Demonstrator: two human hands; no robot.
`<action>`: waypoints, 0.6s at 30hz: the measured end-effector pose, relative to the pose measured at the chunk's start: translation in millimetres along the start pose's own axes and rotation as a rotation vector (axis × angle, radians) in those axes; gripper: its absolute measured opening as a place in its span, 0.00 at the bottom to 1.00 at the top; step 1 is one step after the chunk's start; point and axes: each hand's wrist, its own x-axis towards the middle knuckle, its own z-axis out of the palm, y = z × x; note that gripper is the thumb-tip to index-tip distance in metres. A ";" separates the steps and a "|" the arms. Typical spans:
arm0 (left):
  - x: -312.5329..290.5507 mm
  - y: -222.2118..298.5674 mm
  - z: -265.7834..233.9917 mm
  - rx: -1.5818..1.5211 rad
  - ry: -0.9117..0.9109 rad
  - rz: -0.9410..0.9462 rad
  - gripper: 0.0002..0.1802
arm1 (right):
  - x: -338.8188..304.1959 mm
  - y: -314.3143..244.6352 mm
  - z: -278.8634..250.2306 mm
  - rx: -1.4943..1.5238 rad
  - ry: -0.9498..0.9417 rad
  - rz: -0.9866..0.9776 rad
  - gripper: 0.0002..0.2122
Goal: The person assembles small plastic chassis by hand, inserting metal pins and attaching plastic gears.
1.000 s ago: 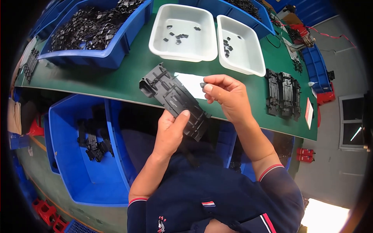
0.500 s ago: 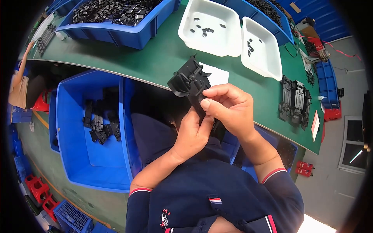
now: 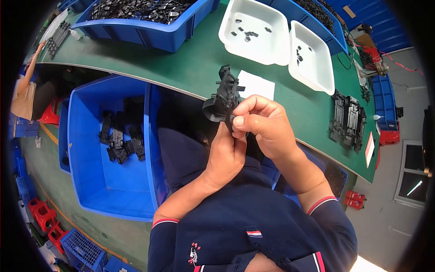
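A black moulded plastic part (image 3: 225, 94) is held up in front of me, just off the near edge of the green table (image 3: 190, 80). My left hand (image 3: 225, 152) grips its lower end from beneath, fingers wrapped round it. My right hand (image 3: 262, 121) is closed at the part's right side, thumb and forefinger pinched together against it. Whether a small piece sits in that pinch is hidden by the fingertips. A sheet of white paper (image 3: 263, 87) lies on the table behind the part.
Two white trays (image 3: 283, 59), (image 3: 329, 84) hold small black pieces. Larger black parts (image 3: 348, 119) lie at the table's right. A blue bin of black pieces (image 3: 174, 38) stands at the back left; a deep blue crate (image 3: 113, 190) is below on my left. Another person's arm (image 3: 31, 68) shows far left.
The black part has turned, showing a narrower side, and both hands have shifted slightly with it. My right fingers remain pinched at its side. The whole view has shifted a little.
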 end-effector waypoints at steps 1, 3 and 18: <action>0.2 -0.6 -0.8 0.012 0.020 0.021 0.04 | 0.9 0.4 0.1 -0.006 -0.002 0.000 0.04; 0.6 -2.5 -3.0 0.026 0.028 0.029 0.05 | 2.5 1.3 1.5 -0.010 -0.006 0.000 0.04; 1.8 -9.6 -6.4 0.150 0.053 0.093 0.12 | 6.1 2.2 5.1 -0.017 -0.003 0.062 0.03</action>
